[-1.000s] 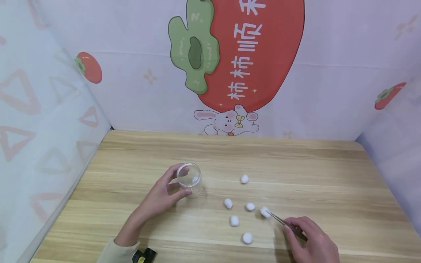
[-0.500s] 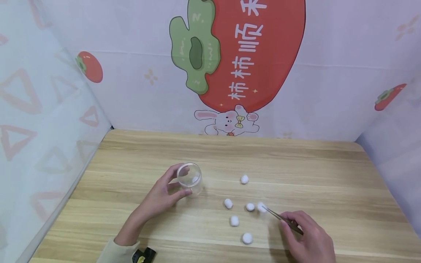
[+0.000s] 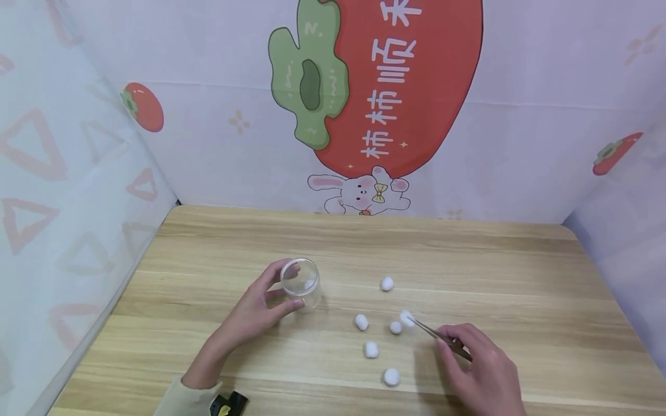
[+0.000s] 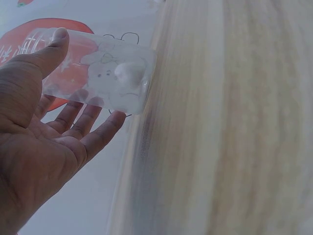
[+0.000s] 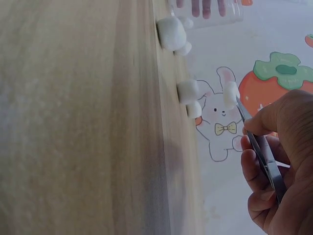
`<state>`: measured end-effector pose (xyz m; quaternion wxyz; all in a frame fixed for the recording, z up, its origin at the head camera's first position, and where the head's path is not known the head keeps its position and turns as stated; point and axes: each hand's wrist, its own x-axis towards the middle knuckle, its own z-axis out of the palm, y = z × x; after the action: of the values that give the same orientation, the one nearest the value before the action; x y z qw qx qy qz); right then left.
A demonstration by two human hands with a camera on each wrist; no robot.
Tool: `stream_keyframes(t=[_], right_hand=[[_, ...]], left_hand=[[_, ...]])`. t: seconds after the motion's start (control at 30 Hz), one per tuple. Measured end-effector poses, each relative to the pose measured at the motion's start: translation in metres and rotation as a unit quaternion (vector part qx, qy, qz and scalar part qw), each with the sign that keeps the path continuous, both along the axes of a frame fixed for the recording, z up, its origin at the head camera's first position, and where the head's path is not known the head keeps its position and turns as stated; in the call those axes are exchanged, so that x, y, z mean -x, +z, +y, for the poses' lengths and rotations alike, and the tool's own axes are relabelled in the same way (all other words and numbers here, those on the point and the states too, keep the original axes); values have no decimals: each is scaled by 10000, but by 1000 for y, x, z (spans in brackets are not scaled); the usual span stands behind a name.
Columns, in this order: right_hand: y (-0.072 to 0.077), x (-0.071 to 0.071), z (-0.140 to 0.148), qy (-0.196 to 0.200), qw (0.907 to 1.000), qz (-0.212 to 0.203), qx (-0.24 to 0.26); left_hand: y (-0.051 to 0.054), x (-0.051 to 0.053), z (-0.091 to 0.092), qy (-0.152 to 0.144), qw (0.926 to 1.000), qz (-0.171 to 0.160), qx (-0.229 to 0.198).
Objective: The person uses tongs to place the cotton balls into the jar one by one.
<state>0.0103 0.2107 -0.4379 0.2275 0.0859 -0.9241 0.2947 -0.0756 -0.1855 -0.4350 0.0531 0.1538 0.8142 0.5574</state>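
On tabletop [image 3: 520, 289], five white balls [image 3: 396, 327]

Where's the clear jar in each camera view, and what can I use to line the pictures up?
Head: the clear jar is just left of center, below the middle, in the left hand.
Left wrist: the clear jar is upper left, appearing sideways.
Right wrist: the clear jar is right of center, cut off by the top edge.
Shared landmark: the printed rabbit.
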Motion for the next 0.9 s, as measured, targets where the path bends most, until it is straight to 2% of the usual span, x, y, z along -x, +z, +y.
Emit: stream_keyframes(t=[0.27,0.9], right_hand=[[1,6,-5,284,9995,75,94],[25,28,-23,495,9983,-112,270]], left_hand=[[0,1,1,33,10000,15,64],[-1,1,-1,23,9999,71,97]])
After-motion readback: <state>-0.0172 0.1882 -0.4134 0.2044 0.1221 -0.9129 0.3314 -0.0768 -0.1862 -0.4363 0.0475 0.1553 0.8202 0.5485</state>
